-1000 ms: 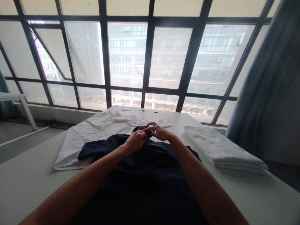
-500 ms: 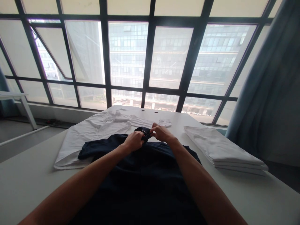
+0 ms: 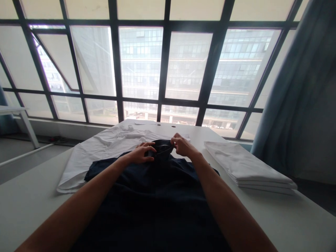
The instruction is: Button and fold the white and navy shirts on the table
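A dark navy shirt (image 3: 157, 196) lies spread in front of me, its collar (image 3: 164, 148) standing up at the far end. My right hand (image 3: 181, 144) pinches the right end of the collar between thumb and fingers. At the collar's left side is my left hand (image 3: 141, 153), fingers spread and fingertips touching the dark cloth. Between the two hands the collar forms a loop, and I can see into it. My forearms cover parts of the shirt's sides.
A crumpled white garment (image 3: 97, 147) lies beyond and left of the shirt. To the right, folded white cloths (image 3: 249, 166) are stacked on the white table (image 3: 288, 217). Tall windows stand behind, a blue-grey curtain (image 3: 291, 105) at right and another white table (image 3: 13, 110) at far left.
My left hand has loosened its grip and shifted left, its fingers spreading. My right hand still pinches the collar, which now stands wider and more open between my hands.
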Available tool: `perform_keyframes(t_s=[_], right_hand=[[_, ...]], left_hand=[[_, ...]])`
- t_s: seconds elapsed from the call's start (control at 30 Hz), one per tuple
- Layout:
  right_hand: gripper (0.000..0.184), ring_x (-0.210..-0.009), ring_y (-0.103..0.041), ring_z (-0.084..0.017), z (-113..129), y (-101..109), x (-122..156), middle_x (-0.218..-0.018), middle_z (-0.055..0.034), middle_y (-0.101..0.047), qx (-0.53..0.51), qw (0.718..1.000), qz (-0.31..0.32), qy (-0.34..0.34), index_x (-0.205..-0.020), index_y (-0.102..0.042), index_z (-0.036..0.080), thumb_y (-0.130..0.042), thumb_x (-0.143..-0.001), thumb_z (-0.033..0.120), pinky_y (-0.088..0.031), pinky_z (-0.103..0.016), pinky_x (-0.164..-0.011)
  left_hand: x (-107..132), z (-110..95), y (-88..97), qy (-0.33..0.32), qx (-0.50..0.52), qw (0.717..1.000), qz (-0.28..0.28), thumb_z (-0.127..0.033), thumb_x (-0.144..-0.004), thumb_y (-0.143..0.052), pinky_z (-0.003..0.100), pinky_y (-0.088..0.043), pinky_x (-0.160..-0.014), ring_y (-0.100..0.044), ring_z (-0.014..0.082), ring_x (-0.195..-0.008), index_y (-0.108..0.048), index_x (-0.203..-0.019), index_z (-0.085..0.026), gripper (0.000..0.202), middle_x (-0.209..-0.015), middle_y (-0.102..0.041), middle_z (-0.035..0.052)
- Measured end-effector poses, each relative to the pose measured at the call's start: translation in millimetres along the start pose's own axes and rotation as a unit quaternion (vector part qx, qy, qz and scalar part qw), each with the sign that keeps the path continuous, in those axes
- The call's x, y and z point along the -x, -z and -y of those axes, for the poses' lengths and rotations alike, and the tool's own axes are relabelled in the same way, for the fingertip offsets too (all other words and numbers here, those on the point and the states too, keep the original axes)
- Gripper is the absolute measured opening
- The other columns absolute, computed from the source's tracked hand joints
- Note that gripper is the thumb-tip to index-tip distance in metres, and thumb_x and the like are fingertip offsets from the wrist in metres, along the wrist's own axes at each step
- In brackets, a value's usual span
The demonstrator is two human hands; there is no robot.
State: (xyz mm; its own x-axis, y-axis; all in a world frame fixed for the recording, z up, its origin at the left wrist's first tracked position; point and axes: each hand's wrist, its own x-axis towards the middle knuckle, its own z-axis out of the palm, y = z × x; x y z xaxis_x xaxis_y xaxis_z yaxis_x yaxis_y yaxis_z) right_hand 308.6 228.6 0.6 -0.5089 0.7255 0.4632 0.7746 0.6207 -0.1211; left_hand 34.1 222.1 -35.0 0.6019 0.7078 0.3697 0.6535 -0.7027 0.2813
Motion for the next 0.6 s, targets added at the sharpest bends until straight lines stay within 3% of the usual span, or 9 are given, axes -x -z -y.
perform_keyframes(t_s=[0.07,0.13,0.23,0.3,0.43,0.53,0.6], right_hand=[[0.027,-0.075,-0.054,-0.015,-1.2,0.8,-0.2,-0.105,-0.0084,-0.053,-0.021,1.0,0.0,0.007,-0.081,-0.062,0.016,-0.055,-0.069,-0.007,-0.043,-0.025,-0.066],[0.026,-0.075,-0.053,-0.015,-0.5,0.3,-0.7,-0.101,-0.0072,-0.053,-0.036,0.999,0.0,0.016,-0.078,-0.061,0.016,-0.054,-0.066,-0.006,-0.043,-0.025,-0.067],[0.024,-0.079,-0.054,-0.015,1.9,1.7,0.1,-0.1,-0.0063,-0.054,-0.051,0.998,0.02,0.011,-0.082,-0.061,0.016,-0.06,-0.065,-0.001,-0.044,-0.025,-0.071],[0.024,-0.082,-0.056,-0.017,2.4,5.0,2.2,-0.1,-0.0062,-0.056,-0.062,0.997,0.052,-0.015,-0.087,-0.061,0.017,-0.071,-0.067,0.011,-0.045,-0.026,-0.072],[0.04,-0.08,-0.056,-0.02,-1.5,9.3,4.6,-0.088,-0.0038,-0.061,-0.076,0.989,0.095,-0.08,-0.087,-0.059,0.019,-0.083,-0.064,0.042,-0.043,-0.027,-0.066],[0.031,-0.073,-0.053,-0.017,-7.1,5.7,3.1,-0.078,-0.0008,-0.059,-0.085,0.988,0.092,-0.089,-0.077,-0.057,0.018,-0.08,-0.066,0.036,-0.038,-0.025,-0.061],[0.021,-0.072,-0.051,-0.016,-11.0,2.2,1.9,-0.077,-0.0002,-0.058,-0.093,0.989,0.071,-0.088,-0.075,-0.056,0.018,-0.074,-0.068,0.025,-0.037,-0.025,-0.062]], left_hand=[[2.6,18.2,-3.3,0.043,-0.021,0.999,-0.002,-0.028,-0.078,-0.072,0.057,-0.024,-0.114,-0.028,0.0337,-0.143,-0.063,-0.124,-0.032,0.047,-0.156,-0.034,0.0063],[1.6,31.0,-9.7,0.074,-0.035,0.996,-0.021,-0.023,-0.079,-0.07,0.058,-0.024,-0.114,-0.025,0.0335,-0.144,-0.063,-0.123,-0.03,0.046,-0.158,-0.031,0.0076],[-7.5,40.5,-16.2,0.068,-0.025,0.997,-0.021,-0.021,-0.079,-0.067,0.055,-0.026,-0.114,-0.029,0.0318,-0.143,-0.067,-0.106,-0.024,0.027,-0.154,-0.037,0.0101],[-16.2,42.6,-14.1,0.033,0.004,0.999,-0.017,-0.021,-0.077,-0.067,0.051,-0.027,-0.115,-0.036,0.0303,-0.139,-0.066,-0.091,-0.02,0.014,-0.149,-0.044,0.0117],[-32.6,41.6,0.3,-0.015,0.082,0.996,-0.031,-0.03,-0.075,-0.069,0.04,-0.045,-0.101,-0.059,0.0243,-0.109,-0.059,-0.08,-0.018,0.016,-0.114,-0.066,0.0089],[-40.2,37.3,10.2,0.015,0.11,0.993,-0.045,-0.04,-0.073,-0.071,0.034,-0.051,-0.079,-0.061,0.0202,-0.081,-0.057,-0.08,-0.018,0.027,-0.081,-0.065,0.0014],[-42.1,33.3,15.4,0.033,0.145,0.987,-0.063,-0.043,-0.069,-0.073,0.031,-0.051,-0.073,-0.06,0.0191,-0.077,-0.057,-0.083,-0.017,0.033,-0.078,-0.062,0.0001]])
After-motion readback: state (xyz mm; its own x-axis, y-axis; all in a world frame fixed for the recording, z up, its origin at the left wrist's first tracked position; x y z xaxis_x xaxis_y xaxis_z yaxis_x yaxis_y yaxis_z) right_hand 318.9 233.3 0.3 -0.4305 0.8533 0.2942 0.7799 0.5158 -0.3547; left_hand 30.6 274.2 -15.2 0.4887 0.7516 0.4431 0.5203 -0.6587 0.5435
